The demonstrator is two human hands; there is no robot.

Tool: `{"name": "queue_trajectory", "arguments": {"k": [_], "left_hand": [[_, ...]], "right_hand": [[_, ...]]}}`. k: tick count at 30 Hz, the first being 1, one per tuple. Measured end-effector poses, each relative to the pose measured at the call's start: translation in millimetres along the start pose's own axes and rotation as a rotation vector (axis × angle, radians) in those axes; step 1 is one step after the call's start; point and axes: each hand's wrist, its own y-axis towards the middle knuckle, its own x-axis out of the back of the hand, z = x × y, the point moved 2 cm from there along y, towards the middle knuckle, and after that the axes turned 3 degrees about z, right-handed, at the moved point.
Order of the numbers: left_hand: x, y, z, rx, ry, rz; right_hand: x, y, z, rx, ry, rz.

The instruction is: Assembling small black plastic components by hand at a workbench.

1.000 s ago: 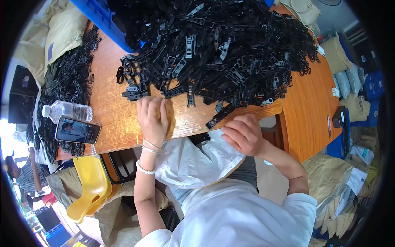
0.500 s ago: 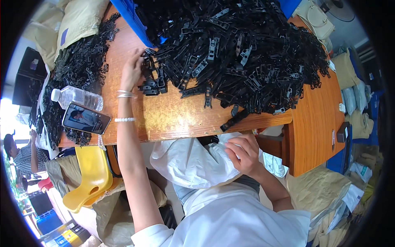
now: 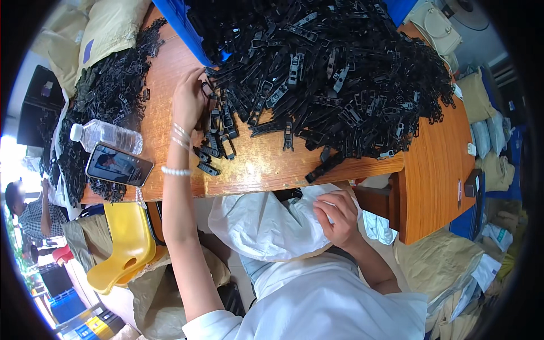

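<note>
A large heap of narrow black plastic clips (image 3: 340, 85) covers the middle of the wooden table. At its left edge my left hand (image 3: 190, 101) is bent over the tabletop, fingers curved and apart against the nearest pieces. Several loose clips (image 3: 218, 136) lie beside the wrist, spread toward the table's front edge. Below that edge a white plastic bag (image 3: 260, 226) rests open on my lap, with something dark at its mouth. Over the right side of the bag hangs my right hand (image 3: 338, 218), its fingers loosely bent, the thumb apart and nothing visible between them.
Left of my arm stand a phone (image 3: 119, 164) and a lying clear bottle (image 3: 107, 136), beside another heap of black clips (image 3: 113, 85). A blue crate (image 3: 184, 31) borders the main heap at the back. A yellow chair (image 3: 127, 243) stands at the left; a person (image 3: 37, 209) is beyond.
My left hand has turned and come slightly nearer. A group of loose clips has slid toward the table's front edge. My right hand has hardly moved.
</note>
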Motion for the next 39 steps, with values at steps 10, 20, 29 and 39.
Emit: {"name": "queue_trajectory", "arguments": {"k": [10, 20, 29, 39], "left_hand": [[-6.0, 23.8, 42.0, 0.146, 0.152, 0.400], [22.1, -11.9, 20.4, 0.161, 0.017, -0.086], [21.0, -89.5, -170.5, 0.482, -0.712, -0.013], [-49.4, -161.7, -228.2, 0.547, -1.034, 0.712]], "right_hand": [[4.7, -9.7, 1.0, -0.063, 0.000, -0.055], [31.9, -4.1, -19.5, -0.182, -0.145, -0.233], [67.9, -0.3, -66.6, -0.487, -0.256, -0.515], [29.9, 30.5, -61.0, -0.347, -0.326, -0.355]]}}
